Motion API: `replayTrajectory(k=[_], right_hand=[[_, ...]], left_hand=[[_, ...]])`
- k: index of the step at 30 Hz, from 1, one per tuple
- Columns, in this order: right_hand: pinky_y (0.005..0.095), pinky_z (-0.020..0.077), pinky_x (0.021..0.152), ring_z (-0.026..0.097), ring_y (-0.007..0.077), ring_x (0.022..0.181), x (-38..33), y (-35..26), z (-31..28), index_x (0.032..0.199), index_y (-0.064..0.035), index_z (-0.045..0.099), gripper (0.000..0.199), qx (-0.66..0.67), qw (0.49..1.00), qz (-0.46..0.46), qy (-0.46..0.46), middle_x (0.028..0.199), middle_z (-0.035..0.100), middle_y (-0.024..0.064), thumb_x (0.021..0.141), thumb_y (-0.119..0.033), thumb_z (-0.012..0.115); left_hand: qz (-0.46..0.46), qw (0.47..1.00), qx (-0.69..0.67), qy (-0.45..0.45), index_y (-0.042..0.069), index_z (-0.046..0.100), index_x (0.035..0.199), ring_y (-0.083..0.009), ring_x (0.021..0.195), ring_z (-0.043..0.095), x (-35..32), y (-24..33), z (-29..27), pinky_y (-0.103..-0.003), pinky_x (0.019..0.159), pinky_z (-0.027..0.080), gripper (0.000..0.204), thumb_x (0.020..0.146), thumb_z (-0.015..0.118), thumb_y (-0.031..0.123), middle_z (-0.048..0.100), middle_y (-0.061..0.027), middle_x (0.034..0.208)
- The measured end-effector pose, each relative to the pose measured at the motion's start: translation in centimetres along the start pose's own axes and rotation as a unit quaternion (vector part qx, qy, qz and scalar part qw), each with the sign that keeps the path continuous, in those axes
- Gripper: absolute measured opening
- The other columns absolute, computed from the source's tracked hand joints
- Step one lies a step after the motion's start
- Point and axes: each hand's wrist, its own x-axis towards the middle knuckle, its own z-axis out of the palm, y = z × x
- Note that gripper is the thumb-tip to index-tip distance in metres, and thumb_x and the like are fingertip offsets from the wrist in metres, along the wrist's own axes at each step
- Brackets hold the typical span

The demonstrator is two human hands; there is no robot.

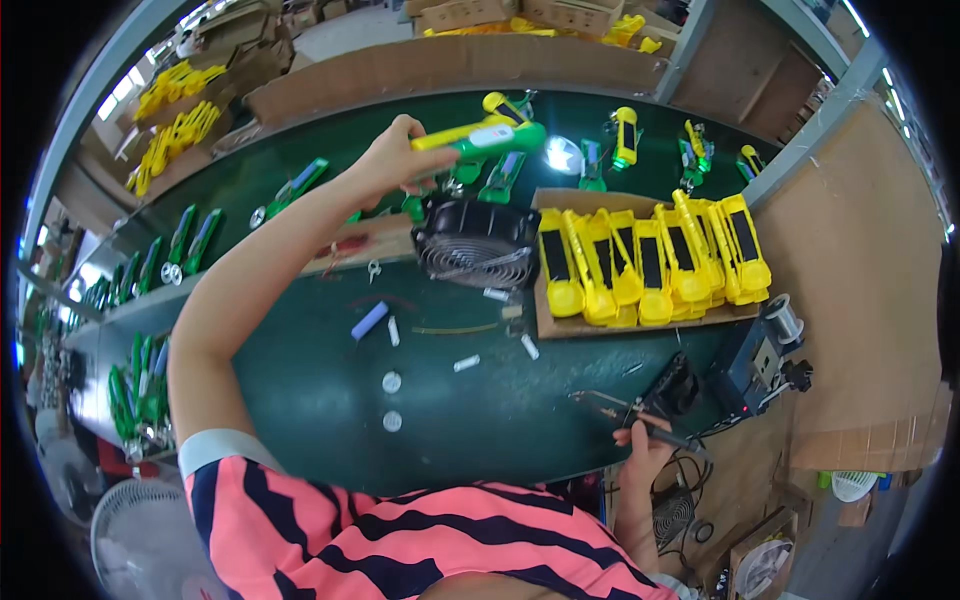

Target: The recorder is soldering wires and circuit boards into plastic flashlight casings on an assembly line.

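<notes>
My left hand (392, 160) is raised over the far side of the green bench, its fingers closed round a yellow and green lamp (490, 135) with a white label. A bright white light glows just beyond the lamp's far end; I cannot tell which lamp gives it. Low at the right, my right hand (643, 458) grips a soldering iron (668, 434) with a dark handle, its tip end pointing left over the bench. Close by stands a black holder (672, 388). Between the hands, a blue cylindrical battery cell (369, 321) and several small white pieces lie on the bench.
A black fan (476, 243) stands beside a cardboard box (640, 329) full of yellow casings (652, 262). At right are a soldering station (748, 375) and solder spool (784, 319). Green lamps (290, 193) line the far belt. Two white discs (392, 402) lie near me.
</notes>
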Motion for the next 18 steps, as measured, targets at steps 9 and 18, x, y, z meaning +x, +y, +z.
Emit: replayTrajectory(k=[9, 18], right_hand=[[0.023, 0.0494, 0.054, 0.06, 0.0171, 0.054, 0.7, 0.4, 0.9, 0.095, 0.0045, 0.046, 0.017, -0.015, 0.999, 0.025, 0.038, 0.077, 0.058, 0.0155, 0.079, 0.003, 0.052], [0.0315, 0.0496, 0.074, 0.06, 0.0179, 0.055, 0.9, 0.2, 1.0, 0.093, 0.0043, 0.045, 0.016, -0.064, 0.997, 0.02, 0.032, 0.077, 0.059, 0.0181, 0.078, 0.005, 0.051]], left_hand=[[-0.046, 0.988, 0.129, 0.072, 0.006, 0.031, 0.121, -0.0266, 0.089, 0.056, 20.3, -13.9, 3.4, -0.034, 0.077, 0.046, 0.07, 0.062, 0.07, 0.009, 0.054, -0.0172, 0.095], [0.519, 0.57, 0.632, -0.08, 0.012, 0.048, 0.105, -0.025, 0.127, 0.025, 17.7, -10.4, 6.1, -0.043, 0.105, 0.019, 0.028, 0.077, 0.049, 0.013, 0.032, -0.0086, 0.133]])
